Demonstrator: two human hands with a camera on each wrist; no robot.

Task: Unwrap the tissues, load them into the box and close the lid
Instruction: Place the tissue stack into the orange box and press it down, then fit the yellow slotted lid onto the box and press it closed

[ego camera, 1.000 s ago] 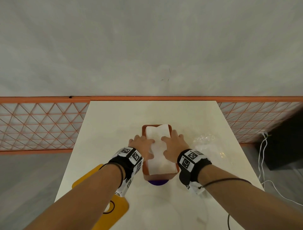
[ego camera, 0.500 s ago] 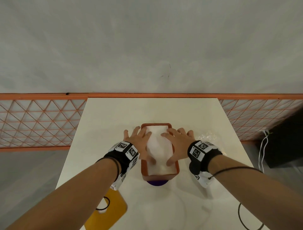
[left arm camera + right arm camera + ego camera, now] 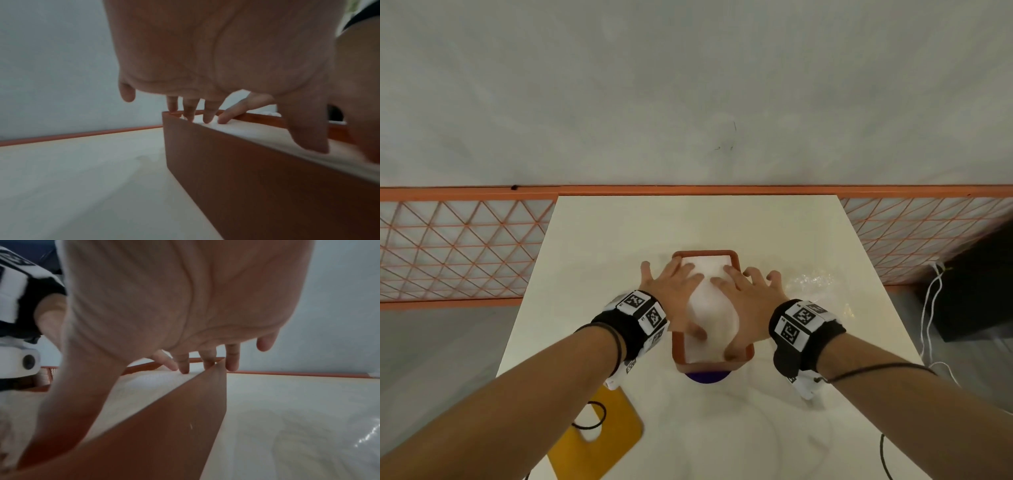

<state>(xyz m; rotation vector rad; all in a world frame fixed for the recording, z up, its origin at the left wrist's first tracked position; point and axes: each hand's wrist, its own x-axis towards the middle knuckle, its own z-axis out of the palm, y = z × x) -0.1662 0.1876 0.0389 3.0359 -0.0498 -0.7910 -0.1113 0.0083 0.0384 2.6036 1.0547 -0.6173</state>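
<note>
Since a second ago: both hands spread wider and flatter over the tissues (image 3: 707,308); stack sunk from standing proud to roughly level with the rim of the box (image 3: 678,356).

Box: brown, open-topped, mid-bench (image 3: 619,240); purple object (image 3: 705,377) peeping out at its near end.
Tissues: white, unwrapped, inside the box, near-flush with its walls.
Left hand (image 3: 674,291): fingers straight, splayed, pressing down on the stack; gripping nothing; fingertips (image 3: 207,119) on paper just inside the far left wall.
Right hand (image 3: 748,301): likewise flat and pressing; thumb down at the near right corner of the box.
Clear wrapper (image 3: 815,284): crumpled, right of the box.
Yellow board (image 3: 599,442): near left of the box, at the bench edge; possibly the lid, not certain.

Step in hand, judged: seating the stack. Best done with even, flat pressure along both long sides, corners tucked below the rim, top sheet kept smooth, no paper pinched over a wall before lidding.
</note>
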